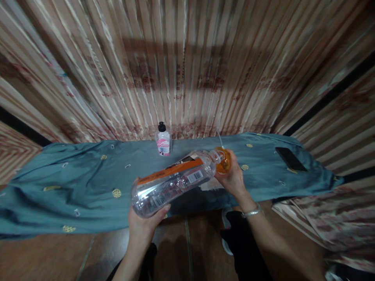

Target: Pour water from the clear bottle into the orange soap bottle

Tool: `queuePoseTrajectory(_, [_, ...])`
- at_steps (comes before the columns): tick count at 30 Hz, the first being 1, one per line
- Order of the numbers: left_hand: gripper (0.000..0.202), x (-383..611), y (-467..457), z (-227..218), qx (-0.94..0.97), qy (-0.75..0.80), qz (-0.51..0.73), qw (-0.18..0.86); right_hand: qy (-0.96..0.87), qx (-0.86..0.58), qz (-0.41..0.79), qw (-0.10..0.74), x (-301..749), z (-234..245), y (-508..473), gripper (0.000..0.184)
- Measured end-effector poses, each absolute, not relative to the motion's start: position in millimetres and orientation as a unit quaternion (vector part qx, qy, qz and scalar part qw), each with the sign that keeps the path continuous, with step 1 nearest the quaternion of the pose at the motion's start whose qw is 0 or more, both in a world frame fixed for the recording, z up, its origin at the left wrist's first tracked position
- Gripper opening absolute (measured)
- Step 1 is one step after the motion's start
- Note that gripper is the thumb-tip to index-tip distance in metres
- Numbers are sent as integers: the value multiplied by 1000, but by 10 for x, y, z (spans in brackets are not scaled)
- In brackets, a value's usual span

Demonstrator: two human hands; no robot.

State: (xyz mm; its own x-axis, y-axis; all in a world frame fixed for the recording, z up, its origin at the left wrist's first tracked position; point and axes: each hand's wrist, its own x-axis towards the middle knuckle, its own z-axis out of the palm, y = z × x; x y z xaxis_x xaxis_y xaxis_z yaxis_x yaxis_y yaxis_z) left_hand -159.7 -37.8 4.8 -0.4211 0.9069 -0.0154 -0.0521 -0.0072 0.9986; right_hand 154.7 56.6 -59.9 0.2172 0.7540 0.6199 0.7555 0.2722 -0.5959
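Note:
My left hand [146, 222] is wrapped round the base of a large clear plastic bottle [175, 181] with an orange and silver label. The bottle is tilted well over, its neck pointing right. At its mouth is a small amber container [225, 160], which my right hand [234, 175] grips from the right side. A thin pale straw-like tube [220, 139] rises near that container; whether it is fixed to it I cannot tell. Behind the bottle, a small clear bottle [163, 141] with a black cap and pink label stands upright.
A teal patterned cloth [88, 187] covers the narrow table. On its right part lies a black phone [290, 159]. A pale sheet [212, 185] lies under my hands. Pleated curtains [181, 70] hang behind and at both sides, with dark bars [331, 95] along them.

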Motion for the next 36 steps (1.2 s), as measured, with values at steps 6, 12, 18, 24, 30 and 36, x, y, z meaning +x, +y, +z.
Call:
queuePoseTrajectory(6, [121,-1605,-386,60,380,587,601,386,-624,-606,-10,493,1546,-600,566,103])
queuePoseTrajectory(12, [111,-1594,-391,90,378,586,608,380,-634,-600,-15,487,1551,-583,554,100])
queuePoseTrajectory(18, [111,-1600,-391,87,379,577,615,380,-639,-596,-5,487,1555,-589,570,102])
queuePoseTrajectory(24, [113,-1598,-379,83,378,571,617,389,-632,-609,11,479,1555,-584,568,105])
queuePoseTrajectory(30, [112,-1599,-377,79,380,580,609,386,-631,-605,14,485,1539,-578,568,103])
queuePoseTrajectory(36, [111,-1591,-380,85,379,579,609,387,-629,-600,2,494,1539,-585,576,102])
